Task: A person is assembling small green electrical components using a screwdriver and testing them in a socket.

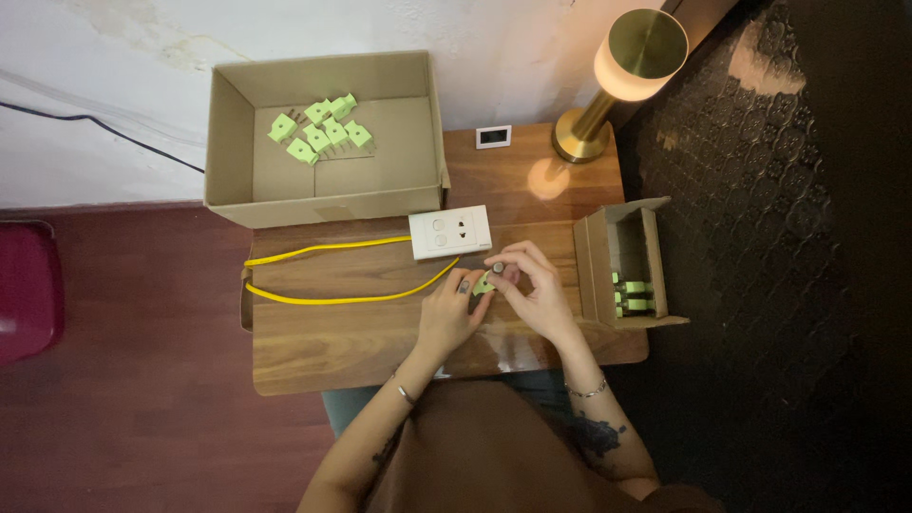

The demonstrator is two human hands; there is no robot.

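Lap: your brown garment (484, 446) filled the near edge, both forearms reaching up from it to the table (313, 351).
Left hand: your left hand (454, 309) pinched the green plug (483, 283) from below, fingers curled together around it, likely to steady it.
Right hand: your right hand (532, 285) came over from the other side, thumb and forefinger closed on the plug's top, the other fingers loosely bent.
Plug: it sat between both hands, above the table's near middle, just below the socket (449, 232).
Socket: the white block lay flat, face up, close enough that the plug needed only a short reach.
Cable: a yellow cable (332, 285) looped left from the socket and back, kept out from under your hands.
Big box: the open box (323, 142) at the far left held a cluster of green plugs (319, 129).
Small box: a small box (627, 266) lay on its side by your right hand, opening toward you, more plugs inside.
Lamp: a brass lamp (617, 76) lit the far right corner.
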